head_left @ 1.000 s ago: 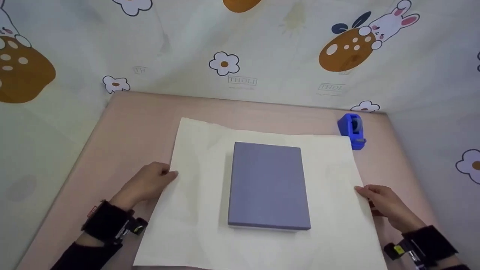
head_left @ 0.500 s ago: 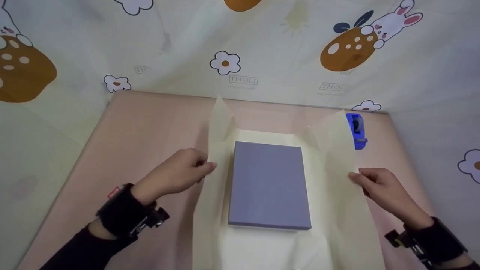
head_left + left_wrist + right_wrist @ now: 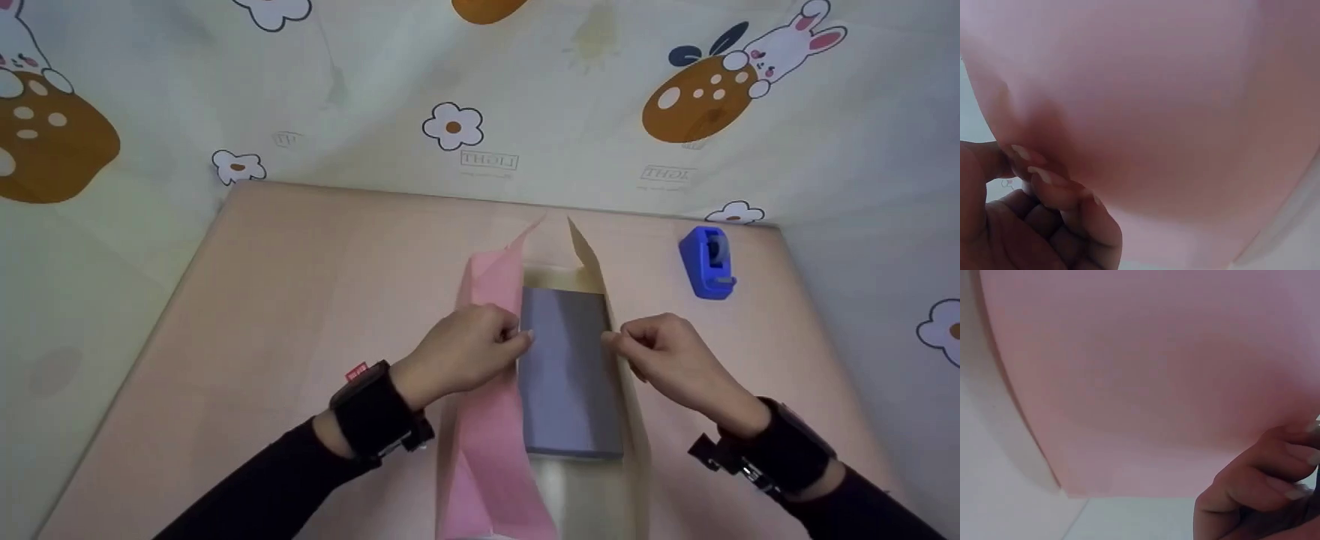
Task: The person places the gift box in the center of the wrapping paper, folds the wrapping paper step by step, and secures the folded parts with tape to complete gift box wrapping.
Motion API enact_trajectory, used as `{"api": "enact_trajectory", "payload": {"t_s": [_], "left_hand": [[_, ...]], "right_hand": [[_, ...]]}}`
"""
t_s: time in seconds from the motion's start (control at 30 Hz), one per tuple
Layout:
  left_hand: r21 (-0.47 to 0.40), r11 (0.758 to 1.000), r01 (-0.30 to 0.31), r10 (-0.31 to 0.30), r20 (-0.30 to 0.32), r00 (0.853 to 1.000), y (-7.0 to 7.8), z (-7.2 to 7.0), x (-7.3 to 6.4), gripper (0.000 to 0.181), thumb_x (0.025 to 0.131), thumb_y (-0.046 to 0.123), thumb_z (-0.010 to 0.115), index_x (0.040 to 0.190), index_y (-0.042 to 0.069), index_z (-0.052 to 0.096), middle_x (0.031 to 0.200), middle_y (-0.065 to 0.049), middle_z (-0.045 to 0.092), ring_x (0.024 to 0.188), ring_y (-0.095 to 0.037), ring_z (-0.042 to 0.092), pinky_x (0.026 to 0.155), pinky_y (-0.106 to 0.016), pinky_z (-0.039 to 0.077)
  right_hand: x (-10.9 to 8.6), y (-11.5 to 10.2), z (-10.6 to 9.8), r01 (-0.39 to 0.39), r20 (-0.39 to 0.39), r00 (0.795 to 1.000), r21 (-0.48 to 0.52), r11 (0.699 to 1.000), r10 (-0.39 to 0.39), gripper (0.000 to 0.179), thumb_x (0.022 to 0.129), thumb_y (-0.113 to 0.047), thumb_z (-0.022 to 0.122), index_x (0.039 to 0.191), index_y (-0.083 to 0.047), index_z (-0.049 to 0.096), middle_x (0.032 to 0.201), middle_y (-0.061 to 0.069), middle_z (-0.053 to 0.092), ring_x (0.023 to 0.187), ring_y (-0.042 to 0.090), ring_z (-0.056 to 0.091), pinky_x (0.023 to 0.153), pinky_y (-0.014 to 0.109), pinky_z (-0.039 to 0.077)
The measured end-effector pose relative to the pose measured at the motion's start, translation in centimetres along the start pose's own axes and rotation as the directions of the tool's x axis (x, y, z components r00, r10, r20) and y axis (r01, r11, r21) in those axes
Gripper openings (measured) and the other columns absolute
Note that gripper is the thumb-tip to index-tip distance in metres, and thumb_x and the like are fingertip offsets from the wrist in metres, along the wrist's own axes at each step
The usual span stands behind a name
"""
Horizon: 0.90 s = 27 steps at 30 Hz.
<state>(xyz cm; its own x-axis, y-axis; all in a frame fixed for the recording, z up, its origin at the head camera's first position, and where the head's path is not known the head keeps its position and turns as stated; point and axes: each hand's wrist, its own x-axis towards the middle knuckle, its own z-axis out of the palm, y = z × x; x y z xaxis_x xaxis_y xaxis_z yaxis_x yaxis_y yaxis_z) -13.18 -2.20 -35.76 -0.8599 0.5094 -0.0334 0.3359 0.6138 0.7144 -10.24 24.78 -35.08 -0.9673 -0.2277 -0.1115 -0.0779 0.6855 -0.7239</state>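
A grey-purple box lies on a sheet of wrapping paper, pink outside and cream inside, whose two sides stand raised around it. My left hand pinches the paper's left edge, folded inward over the left part of the box. Across from it, my right hand pinches the right edge, held nearly upright beside the box. In the left wrist view the curled fingers grip the pink side; the right wrist view shows the right fingers at the paper's edge, partly cut off by the frame.
A blue tape dispenser stands at the back right of the pale pink table. Behind the table and along its sides hangs a light cloth printed with flowers and rabbits. Both wrists wear black camera straps.
Both hands have lifted the paper's side edges and brought them inward. The left side now folds over part of the box, showing its pink face. The box has stayed in place.
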Motion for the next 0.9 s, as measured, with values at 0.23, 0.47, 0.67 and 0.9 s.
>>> {"api": "enact_trajectory", "payload": {"t_s": [0.23,0.47,0.67,0.9], "left_hand": [[0.056,0.998,-0.012,0.014,-0.032,0.999,0.3,2.2,0.9,0.045,0.096,0.025,0.061,0.055,0.020,0.044,0.054,0.011,0.041,0.053,-0.007,0.043,0.051,-0.023,0.034],[0.213,0.977,-0.031,0.038,-0.030,0.999,0.2,4.8,1.7,0.044,0.094,0.026,0.063,0.054,0.018,0.047,0.051,0.010,0.041,0.053,-0.011,0.046,0.050,-0.029,0.036],[0.197,0.978,-0.065,0.046,0.098,0.994,-0.2,4.9,2.0,0.037,0.100,0.030,0.059,0.068,0.013,0.060,0.060,0.005,0.050,0.060,-0.013,0.048,0.057,-0.029,0.040],[0.191,0.949,-0.249,0.204,0.227,0.952,-1.0,3.1,1.5,0.021,0.089,0.012,0.072,0.110,0.009,0.072,0.108,-0.004,0.071,0.097,-0.017,0.062,0.089,-0.031,0.052]], "right_hand": [[0.9,-1.0,1.6,0.052,-0.017,0.999,0.029,0.998,-0.052,0.049,0.100,-0.023,0.062,0.055,-0.009,0.050,0.049,-0.007,0.038,0.044,0.004,0.033,0.043,0.019,0.024],[1.3,-1.1,2.4,0.092,-0.077,0.993,0.070,0.993,-0.087,0.050,0.098,-0.023,0.065,0.055,-0.006,0.047,0.051,-0.008,0.032,0.046,0.002,0.028,0.046,0.019,0.019],[1.5,-0.8,2.9,0.124,-0.106,0.988,0.084,0.989,-0.115,0.050,0.098,-0.020,0.066,0.054,-0.007,0.046,0.051,-0.009,0.031,0.047,0.002,0.028,0.047,0.018,0.018],[2.2,-0.5,4.4,0.155,-0.100,0.984,0.101,0.983,-0.145,0.047,0.097,-0.020,0.066,0.055,-0.008,0.051,0.052,-0.011,0.035,0.048,-0.001,0.030,0.047,0.016,0.021]]}}
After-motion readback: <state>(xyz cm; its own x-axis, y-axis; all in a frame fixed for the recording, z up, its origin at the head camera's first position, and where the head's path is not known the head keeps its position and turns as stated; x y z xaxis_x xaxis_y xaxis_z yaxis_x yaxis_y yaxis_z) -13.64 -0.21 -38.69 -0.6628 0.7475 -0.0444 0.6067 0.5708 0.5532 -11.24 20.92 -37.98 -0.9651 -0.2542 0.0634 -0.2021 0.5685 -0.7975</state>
